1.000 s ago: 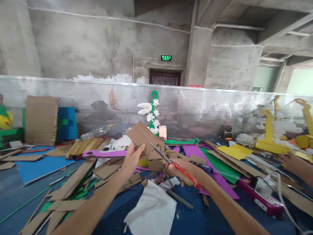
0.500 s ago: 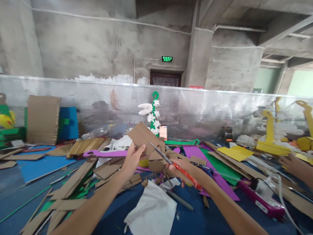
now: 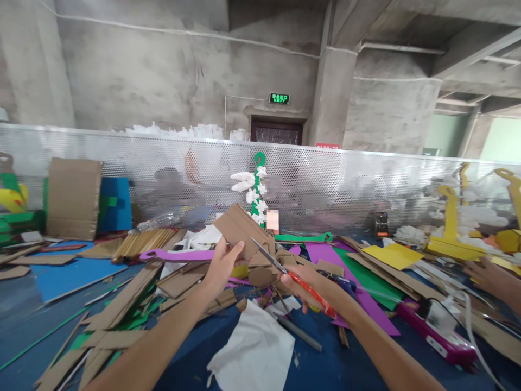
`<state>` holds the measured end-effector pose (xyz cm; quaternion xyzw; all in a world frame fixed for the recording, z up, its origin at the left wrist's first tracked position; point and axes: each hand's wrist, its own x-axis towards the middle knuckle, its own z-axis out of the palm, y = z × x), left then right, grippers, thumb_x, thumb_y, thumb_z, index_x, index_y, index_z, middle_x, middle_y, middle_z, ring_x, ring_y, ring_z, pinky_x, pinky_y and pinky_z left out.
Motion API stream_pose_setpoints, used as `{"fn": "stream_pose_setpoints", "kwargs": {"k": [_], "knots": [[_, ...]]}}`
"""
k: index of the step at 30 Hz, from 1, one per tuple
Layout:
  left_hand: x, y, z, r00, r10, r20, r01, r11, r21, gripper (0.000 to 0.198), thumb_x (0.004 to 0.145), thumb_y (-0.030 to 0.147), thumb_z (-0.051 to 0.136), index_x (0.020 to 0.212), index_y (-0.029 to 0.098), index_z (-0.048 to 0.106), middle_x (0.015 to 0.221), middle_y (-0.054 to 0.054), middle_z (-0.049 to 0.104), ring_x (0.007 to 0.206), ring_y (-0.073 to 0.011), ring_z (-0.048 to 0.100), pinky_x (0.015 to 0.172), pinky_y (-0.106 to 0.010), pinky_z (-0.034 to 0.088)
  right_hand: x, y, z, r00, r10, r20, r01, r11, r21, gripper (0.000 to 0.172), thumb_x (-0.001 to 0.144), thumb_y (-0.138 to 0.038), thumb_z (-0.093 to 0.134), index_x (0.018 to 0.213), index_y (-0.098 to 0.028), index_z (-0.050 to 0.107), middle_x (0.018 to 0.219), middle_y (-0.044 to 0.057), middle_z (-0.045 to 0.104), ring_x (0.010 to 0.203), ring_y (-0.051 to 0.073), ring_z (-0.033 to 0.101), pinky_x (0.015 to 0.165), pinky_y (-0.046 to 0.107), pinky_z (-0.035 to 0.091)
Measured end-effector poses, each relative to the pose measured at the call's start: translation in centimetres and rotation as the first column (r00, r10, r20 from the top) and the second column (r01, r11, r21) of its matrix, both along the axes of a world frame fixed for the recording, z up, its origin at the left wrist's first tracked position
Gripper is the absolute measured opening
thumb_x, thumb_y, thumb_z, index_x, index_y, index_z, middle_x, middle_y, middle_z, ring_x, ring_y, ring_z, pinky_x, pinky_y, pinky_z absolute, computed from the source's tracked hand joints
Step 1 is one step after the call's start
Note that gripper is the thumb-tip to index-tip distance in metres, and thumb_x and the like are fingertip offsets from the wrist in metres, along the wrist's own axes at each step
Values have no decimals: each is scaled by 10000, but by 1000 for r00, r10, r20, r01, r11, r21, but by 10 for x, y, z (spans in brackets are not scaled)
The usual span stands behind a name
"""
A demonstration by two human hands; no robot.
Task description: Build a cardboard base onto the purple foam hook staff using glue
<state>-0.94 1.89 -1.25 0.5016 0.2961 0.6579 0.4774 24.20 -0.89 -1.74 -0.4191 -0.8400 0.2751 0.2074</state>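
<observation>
My left hand (image 3: pixel 226 263) pinches the lower left edge of a brown cardboard piece (image 3: pixel 236 227), its thumb lying on the face. In my right hand (image 3: pixel 303 279) is a red-handled craft knife or scissors; the long metal blade of this red-handled cutting tool (image 3: pixel 311 292) points up and left across the cardboard. Whether the blade is one or two I cannot make out. Below the hands, cardboard scraps, a crumpled white cloth or paper (image 3: pixel 252 347) and a grey marker-like stick (image 3: pixel 300 332) lie on the blue table.
A green stand with white flowers (image 3: pixel 257 190) rises behind, before a perforated metal screen (image 3: pixel 325 184). Cardboard strips (image 3: pixel 118 304) lie at left. At right are purple sheets (image 3: pixel 374 309), a purple power strip (image 3: pixel 437 334) and another person's hand (image 3: pixel 486 271).
Almost nothing differs. The view has shifted very slightly, and both hands keep the same hold on the cardboard and the cutting tool.
</observation>
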Motion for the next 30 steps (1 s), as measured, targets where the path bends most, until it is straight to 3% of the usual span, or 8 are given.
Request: {"fn": "stream_pose_setpoints", "kwargs": {"k": [7,14,18,26,30], "knots": [[0,-1,0,1000,11,-4,-11,1000,7,700,798,321,796,1430,251,503,1184,-86,753,857,-249,768,713,-396,668,-3,-7,6,999,-50,-1,50,999,-8,574,960,-756,391,840,-202,479,679,-44,474,398,123,578,385,226,345],[-1,1,-1,999,30,-21,-30,1000,6,679,794,322,794,1412,240,524,1135,-82,763,840,-244,763,707,-397,669,-6,-12,12,997,-78,-4,78,996,-45,589,940,-775,409,842,-201,497,669,-43,475,390,138,595,384,230,398],[-1,0,1,999,30,-33,-30,1000,0,669,782,323,800,1394,238,543,1151,-85,752,876,-257,756,694,-393,670,-9,-15,12,995,-100,-9,99,994,-55,627,939,-802,340,856,-204,511,627,-41,468,373,145,571,356,229,368],[-3,0,2,1000,16,-21,-16,1000,-2,662,790,309,801,1397,247,547,1212,-97,740,928,-267,749,701,-387,669,-16,-15,10,991,-131,-20,133,972,192,616,982,-737,301,747,-206,506,618,0,470,560,166,522,489,259,367],[-5,1,1,999,13,-33,-14,1000,-11,659,800,299,798,1404,241,542,1207,-103,743,931,-263,750,728,-392,667,-13,-9,6,996,-90,20,83,970,227,606,981,-726,306,743,-204,502,655,19,505,604,173,515,528,270,358]]}}
